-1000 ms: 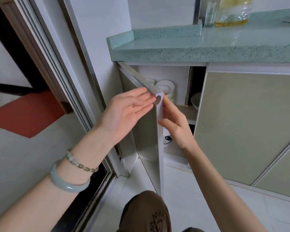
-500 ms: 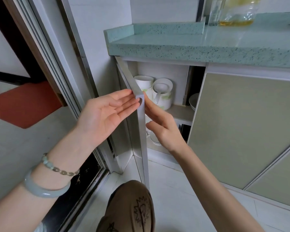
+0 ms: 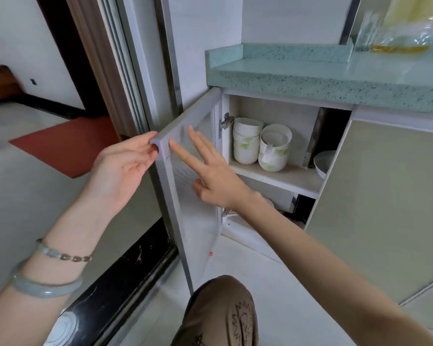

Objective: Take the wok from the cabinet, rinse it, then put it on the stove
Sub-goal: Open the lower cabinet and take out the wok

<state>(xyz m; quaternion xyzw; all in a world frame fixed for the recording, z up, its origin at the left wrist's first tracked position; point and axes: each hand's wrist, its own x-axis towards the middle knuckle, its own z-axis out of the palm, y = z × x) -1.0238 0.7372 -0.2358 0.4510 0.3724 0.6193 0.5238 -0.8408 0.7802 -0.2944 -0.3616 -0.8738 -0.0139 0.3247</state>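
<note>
Wok: not showing anywhere in this view. If it is in the cabinet, it is probably sitting in the lower compartment, which the right forearm is mostly hiding.
Handling: a wok is likely going to feel heavy, stiff and front-loaded, with a rounded body that is apt to rock. Its handle looks like the best place to take hold, with the other hand steadying the rim while it is coming out past the shelf.
Stage: the opening step is looking nearly done, and reaching in is not yet starting.
Door: standing wide open, hinged on the cabinet's left side, with its inner face turning toward the camera.
Left hand: reaching out palm up, its relaxed fingers touching the door's top outer corner and gripping nothing.
Right hand: lying flat with fingers spread and straight against the door's inner face, holding nothing; the arm is stretching forward across the opening.
Bowls: stacked white ones are sitting on the shelf, fragile and close to any path upward.
Bench: the green speckled top is overhanging the cabinet and carrying a bottle at the far right.
</note>
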